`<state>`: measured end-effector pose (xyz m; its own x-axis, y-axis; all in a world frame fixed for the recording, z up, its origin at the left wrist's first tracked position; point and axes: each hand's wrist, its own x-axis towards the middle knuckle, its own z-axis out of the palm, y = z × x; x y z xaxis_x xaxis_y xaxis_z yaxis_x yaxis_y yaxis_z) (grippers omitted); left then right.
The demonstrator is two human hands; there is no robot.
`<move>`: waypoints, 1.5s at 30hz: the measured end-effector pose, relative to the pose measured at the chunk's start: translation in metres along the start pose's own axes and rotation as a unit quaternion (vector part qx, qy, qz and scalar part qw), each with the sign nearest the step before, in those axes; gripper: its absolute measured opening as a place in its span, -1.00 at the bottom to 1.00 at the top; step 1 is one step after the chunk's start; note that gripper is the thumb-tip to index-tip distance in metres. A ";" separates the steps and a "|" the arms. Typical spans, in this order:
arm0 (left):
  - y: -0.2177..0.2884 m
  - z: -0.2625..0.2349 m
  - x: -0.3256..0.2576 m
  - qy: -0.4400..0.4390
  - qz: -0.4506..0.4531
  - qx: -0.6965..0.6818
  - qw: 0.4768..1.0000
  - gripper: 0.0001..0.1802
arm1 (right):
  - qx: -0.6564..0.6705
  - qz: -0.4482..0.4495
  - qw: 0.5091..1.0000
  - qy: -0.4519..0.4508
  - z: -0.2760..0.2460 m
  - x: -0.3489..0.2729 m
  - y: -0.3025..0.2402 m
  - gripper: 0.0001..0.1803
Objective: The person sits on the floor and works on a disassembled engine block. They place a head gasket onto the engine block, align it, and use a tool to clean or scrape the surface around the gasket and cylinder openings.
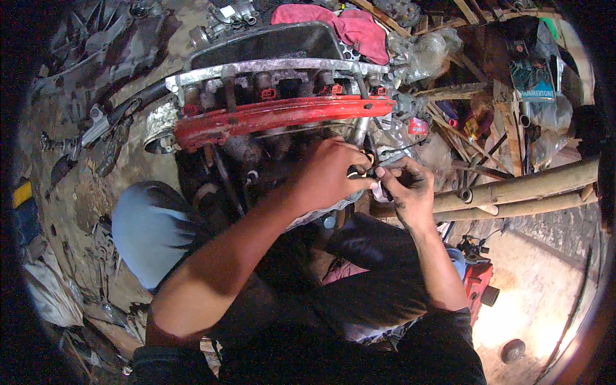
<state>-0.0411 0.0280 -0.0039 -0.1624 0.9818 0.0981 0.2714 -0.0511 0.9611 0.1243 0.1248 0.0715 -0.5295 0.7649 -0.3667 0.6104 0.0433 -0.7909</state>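
Note:
My left hand (333, 170) and my right hand (409, 191) meet fingertip to fingertip at the right end of an engine (240, 82). Both are closed in a pinch around something small and dark, mostly hidden by the fingers. A pale, whitish scrap hangs just below the right fingertips. Just beyond my hands, a long red rail (282, 117) runs across the engine. Behind that rail is a worn silver manifold (212, 72) with several small red connectors.
A pink-red cloth (359, 31) lies at the far side of the engine. Bamboo poles (526, 189) extend to the right. Plastic bags (430, 52) and wood pieces crowd the far right. Dark metal parts (102, 45) lie on the dirty ground at far left. A red device (478, 289) stands at lower right.

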 end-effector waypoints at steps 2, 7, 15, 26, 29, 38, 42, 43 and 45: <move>0.005 -0.001 -0.001 0.011 0.011 -0.003 1.000 -0.67 | 0.010 -0.008 1.000 -0.007 -0.003 0.000 0.009 -0.91; -0.004 -0.001 0.002 -0.006 0.065 0.041 0.997 -0.78 | 0.019 -0.027 0.999 0.025 -0.004 -0.001 -0.002 -0.87; -0.011 -0.019 0.007 -0.026 0.055 0.132 0.989 -0.80 | -0.147 -0.082 0.986 0.006 -0.024 0.004 0.008 -0.82; -0.025 -0.010 -0.001 -0.007 -0.047 0.170 0.984 -0.75 | -0.303 -0.197 0.932 -0.028 0.008 0.018 0.040 -0.81; -0.028 -0.010 0.001 -0.003 -0.051 0.165 0.985 -0.78 | -0.358 -0.236 0.902 -0.043 0.013 0.019 0.038 -0.83; -0.027 -0.007 -0.001 0.039 -0.025 0.187 0.981 -0.82 | -0.379 -0.173 0.907 -0.064 0.008 0.013 0.010 -0.67; -0.030 -0.008 -0.002 0.026 -0.023 0.195 0.980 -0.82 | -0.371 -0.188 0.908 -0.045 0.006 0.014 0.021 -0.65; -0.032 -0.007 -0.002 0.037 -0.012 0.195 0.980 -0.82 | -0.354 -0.211 0.911 -0.022 0.011 0.013 0.022 -0.81; -0.035 -0.004 -0.003 0.040 -0.011 0.194 0.980 -0.82 | -0.342 -0.188 0.920 -0.039 0.009 0.011 0.015 -0.86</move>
<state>-0.0544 0.0262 -0.0364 -0.2429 0.9634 0.1134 0.6051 0.0591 0.7940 0.1224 0.1288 0.0513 -0.8037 0.5654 -0.1852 0.5887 0.7105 -0.3855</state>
